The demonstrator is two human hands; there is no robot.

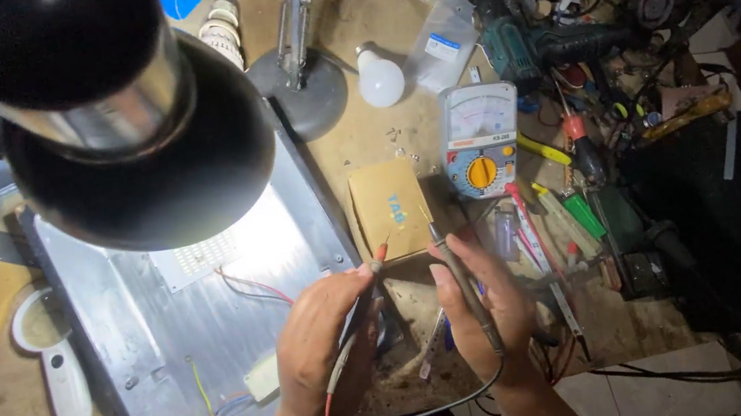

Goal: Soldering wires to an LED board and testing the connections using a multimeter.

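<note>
Facing tan box [390,207], blue label.

I am looking down at an electronics repair workshop — a worn workbench [366,35] carries an analogue multimeter [480,139], a power drill [527,46], screwdrivers [574,213] and loose cables [702,364]. A desk lamp [101,111] lights an opened metal light panel [213,327] — its wiring exposed.
</note>
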